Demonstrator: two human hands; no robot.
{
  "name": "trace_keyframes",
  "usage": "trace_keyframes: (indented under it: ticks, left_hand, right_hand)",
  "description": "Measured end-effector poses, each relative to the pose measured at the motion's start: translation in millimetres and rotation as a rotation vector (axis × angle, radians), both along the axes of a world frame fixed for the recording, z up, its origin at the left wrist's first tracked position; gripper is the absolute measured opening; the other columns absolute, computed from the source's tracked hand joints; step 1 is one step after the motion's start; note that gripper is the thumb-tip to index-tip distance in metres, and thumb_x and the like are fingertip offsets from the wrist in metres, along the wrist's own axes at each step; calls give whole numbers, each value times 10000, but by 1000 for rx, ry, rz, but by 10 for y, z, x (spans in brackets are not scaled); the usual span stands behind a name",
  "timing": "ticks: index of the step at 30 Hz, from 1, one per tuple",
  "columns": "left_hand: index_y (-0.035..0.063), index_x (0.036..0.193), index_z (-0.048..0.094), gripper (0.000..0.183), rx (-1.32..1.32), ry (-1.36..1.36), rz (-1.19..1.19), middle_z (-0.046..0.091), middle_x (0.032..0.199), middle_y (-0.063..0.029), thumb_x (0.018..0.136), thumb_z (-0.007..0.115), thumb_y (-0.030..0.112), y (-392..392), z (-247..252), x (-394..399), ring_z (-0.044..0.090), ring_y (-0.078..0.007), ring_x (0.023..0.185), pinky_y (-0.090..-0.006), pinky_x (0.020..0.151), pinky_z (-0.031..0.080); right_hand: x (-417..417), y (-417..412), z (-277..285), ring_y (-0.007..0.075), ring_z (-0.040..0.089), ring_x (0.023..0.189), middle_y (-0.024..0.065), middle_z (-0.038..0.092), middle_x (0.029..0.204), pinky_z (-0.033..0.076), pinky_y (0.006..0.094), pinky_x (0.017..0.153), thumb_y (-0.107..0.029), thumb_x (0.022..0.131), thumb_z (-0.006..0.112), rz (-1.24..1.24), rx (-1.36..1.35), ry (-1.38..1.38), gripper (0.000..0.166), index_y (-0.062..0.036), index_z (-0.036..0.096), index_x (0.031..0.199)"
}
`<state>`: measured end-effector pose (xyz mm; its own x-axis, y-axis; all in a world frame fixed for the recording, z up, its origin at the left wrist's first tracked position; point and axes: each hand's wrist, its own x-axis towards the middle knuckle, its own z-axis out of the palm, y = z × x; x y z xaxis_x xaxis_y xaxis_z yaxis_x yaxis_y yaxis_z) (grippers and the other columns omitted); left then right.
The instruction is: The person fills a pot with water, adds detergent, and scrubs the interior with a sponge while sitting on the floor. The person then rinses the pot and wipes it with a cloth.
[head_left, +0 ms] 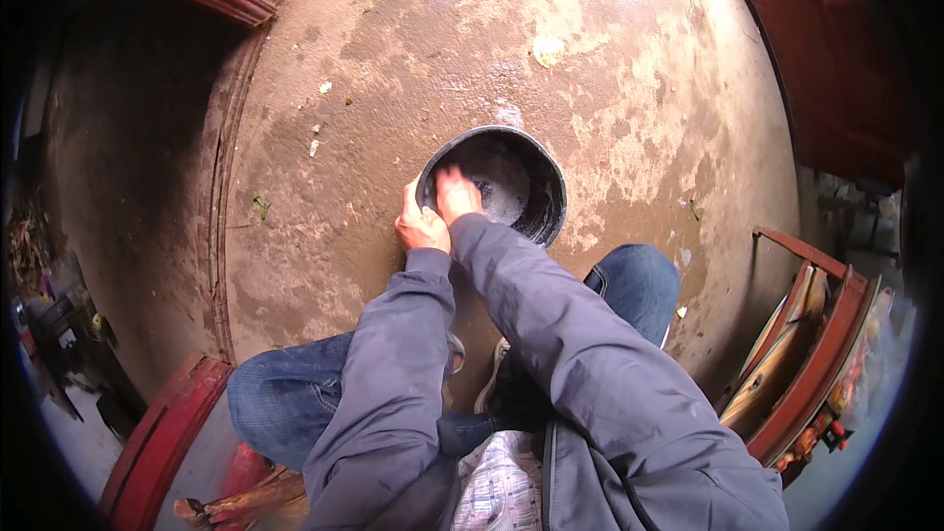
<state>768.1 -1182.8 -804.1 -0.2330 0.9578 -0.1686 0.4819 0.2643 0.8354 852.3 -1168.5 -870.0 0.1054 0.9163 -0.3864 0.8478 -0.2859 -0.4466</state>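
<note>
A round black basin (547, 225) rests on the wet floor in front of my knees, with whitish, sudsy-looking liquid or residue at its bottom. My left hand (422, 221) grips the basin's near left rim, thumb and fingers around the edge. Inside the basin, against its left part, is my right hand (457, 192); its fingers are blurred, and whether they hold anything cannot be seen.
A pale scrap (548, 51) and small leafy bits lie on the wet concrete floor (369, 88). At the left runs a door sill (221, 199), with a red wooden frame (169, 428) below. A reddish-brown rack (826, 354) stands at the right.
</note>
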Motion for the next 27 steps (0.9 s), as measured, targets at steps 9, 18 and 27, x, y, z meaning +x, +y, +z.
trace_keyframes:
  ticks: [9,18,27]
  left_hand:
    - [166,1376,587,671,34,-75,-11,698,1223,-222,791,419,-119,-17,-4,-3,679,-381,1141,-438,1004,531]
    - [103,1298,618,630,5,-11,-9,715,1137,-228,746,440,-143,3,154,15,704,-353,1078,-412,952,530]
    - [127,1291,622,614,-94,21,71,721,1099,-239,745,456,-99,-26,128,67,702,-418,1045,-455,917,540]
  right_hand:
    - [86,-85,120,374,723,891,239,630,1079,605,469,768,-109,873,589,173,151,68,221,-11,667,1055]
    - [696,-67,170,372,730,833,198,715,913,593,486,708,-96,878,563,19,30,-154,154,-102,697,953]
    - [856,-148,-58,384,709,825,176,680,935,580,495,711,-73,877,557,-58,-10,-229,189,-114,655,1034]
